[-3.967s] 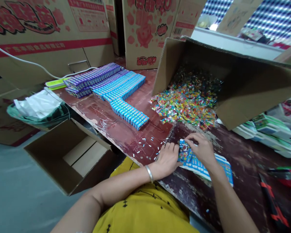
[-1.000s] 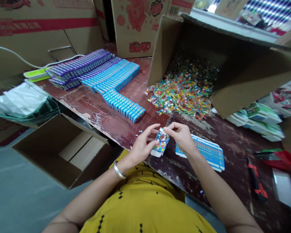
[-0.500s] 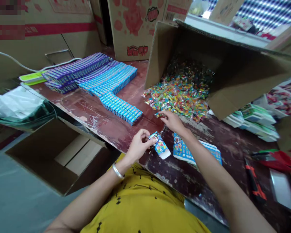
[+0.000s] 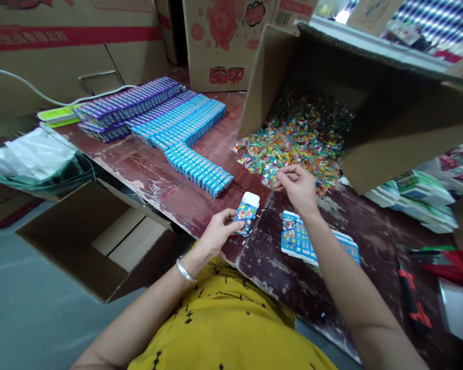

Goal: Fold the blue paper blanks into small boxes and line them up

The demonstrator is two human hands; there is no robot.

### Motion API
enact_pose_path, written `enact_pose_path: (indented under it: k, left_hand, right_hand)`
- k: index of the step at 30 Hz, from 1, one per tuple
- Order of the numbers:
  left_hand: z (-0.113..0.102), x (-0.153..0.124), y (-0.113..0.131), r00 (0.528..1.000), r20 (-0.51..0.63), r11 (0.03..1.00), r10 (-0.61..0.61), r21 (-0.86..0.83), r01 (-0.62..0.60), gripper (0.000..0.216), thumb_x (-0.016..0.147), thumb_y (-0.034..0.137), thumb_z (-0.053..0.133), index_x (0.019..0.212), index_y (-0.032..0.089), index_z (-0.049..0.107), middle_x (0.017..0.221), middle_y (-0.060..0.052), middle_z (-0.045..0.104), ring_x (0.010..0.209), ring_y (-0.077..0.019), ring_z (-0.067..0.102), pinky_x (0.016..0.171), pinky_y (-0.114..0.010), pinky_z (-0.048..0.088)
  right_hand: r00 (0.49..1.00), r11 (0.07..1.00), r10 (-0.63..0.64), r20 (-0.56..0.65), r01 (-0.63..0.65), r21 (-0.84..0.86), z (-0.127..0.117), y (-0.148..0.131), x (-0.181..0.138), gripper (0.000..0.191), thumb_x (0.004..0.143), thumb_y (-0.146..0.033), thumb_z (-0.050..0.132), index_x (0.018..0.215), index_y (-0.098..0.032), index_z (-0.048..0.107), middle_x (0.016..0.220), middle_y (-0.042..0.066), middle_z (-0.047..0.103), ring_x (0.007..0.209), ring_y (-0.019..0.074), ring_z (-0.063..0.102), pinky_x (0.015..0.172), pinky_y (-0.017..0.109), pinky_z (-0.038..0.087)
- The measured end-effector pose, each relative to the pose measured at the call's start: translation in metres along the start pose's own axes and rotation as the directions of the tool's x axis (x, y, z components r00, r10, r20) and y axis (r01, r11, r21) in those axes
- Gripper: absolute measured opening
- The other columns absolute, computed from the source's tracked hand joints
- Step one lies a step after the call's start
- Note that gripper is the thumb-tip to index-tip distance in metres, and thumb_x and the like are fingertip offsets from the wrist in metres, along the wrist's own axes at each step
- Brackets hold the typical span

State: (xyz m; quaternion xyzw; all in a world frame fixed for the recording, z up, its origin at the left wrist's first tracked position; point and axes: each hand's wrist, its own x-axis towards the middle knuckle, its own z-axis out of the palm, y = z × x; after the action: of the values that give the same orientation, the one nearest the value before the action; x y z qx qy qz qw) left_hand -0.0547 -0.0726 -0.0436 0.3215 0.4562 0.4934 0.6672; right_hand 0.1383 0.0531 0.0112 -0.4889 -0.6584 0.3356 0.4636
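My left hand (image 4: 220,230) is closed on a small blue printed carton (image 4: 247,211), its white end flap open and pointing away from me. My right hand (image 4: 299,189) pinches a small clear packet of colourful sweets (image 4: 269,176) at the near edge of the candy pile. Many such packets (image 4: 297,146) spill out of a large cardboard box (image 4: 374,149) lying on its side. Below my right forearm lies a fanned stack of flat blue cartons (image 4: 299,239), partly hidden by the arm.
Rows of filled-out blue cartons (image 4: 198,167) and purple cartons (image 4: 129,105) stand at the left of the table (image 4: 139,167). An open cardboard box (image 4: 81,257) sits below the left edge. A black-and-red cutter (image 4: 413,298) and green-white packs (image 4: 420,192) lie at right.
The carton in my left hand has turned from open end toward me to open end away. My right hand has shifted right, and a candy packet shows more clearly in its fingers.
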Motion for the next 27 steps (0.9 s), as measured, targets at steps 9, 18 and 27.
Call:
enact_pose_path:
  k: [9, 18, 27]
  left_hand:
    - [0.019, -0.007, 0.004, 0.984, 0.093, 0.985, 0.154, 0.064, -0.16, 0.03, 0.074, 0.023, 0.075, 0.096, 0.014, 0.057, 0.092, -0.003, 0.067, 0.082, -0.0126, 0.062, 0.078, -0.027, 0.051]
    - [0.026, -0.018, 0.01, 0.954, 0.024, 0.946, 0.299, 0.121, -0.3, 0.053, 0.077, 0.02, 0.071, 0.124, 0.023, 0.047, 0.099, -0.003, 0.063, 0.087, -0.0148, 0.064, 0.077, -0.028, 0.054]
    - [0.03, -0.02, 0.013, 0.942, 0.174, 0.942, 0.288, 0.125, -0.311, 0.047, 0.08, 0.022, 0.068, 0.121, 0.024, 0.046, 0.101, -0.002, 0.058, 0.081, -0.0127, 0.063, 0.073, -0.026, 0.054]
  right_hand:
    - [0.99, 0.999, 0.034, 0.135, -0.035, 0.009, 0.005, -0.045, -0.05, 0.014, 0.083, -0.032, 0.065, 0.083, -0.018, 0.063, 0.064, 0.0, 0.065, 0.056, 0.0134, 0.062, 0.052, 0.024, 0.049]
    - [0.93, 0.958, -0.182, 0.32, 0.241, -0.154, 0.0, -0.04, -0.063, 0.019, 0.091, -0.03, 0.056, 0.086, -0.021, 0.072, 0.102, 0.006, 0.068, 0.096, 0.0205, 0.063, 0.084, 0.034, 0.049]
    - [0.985, 0.972, 0.063, 0.162, -0.097, 0.212, 0.017, -0.016, -0.096, 0.022, 0.083, -0.033, 0.068, 0.103, -0.023, 0.071, 0.1, 0.004, 0.074, 0.089, 0.021, 0.07, 0.079, 0.033, 0.056]
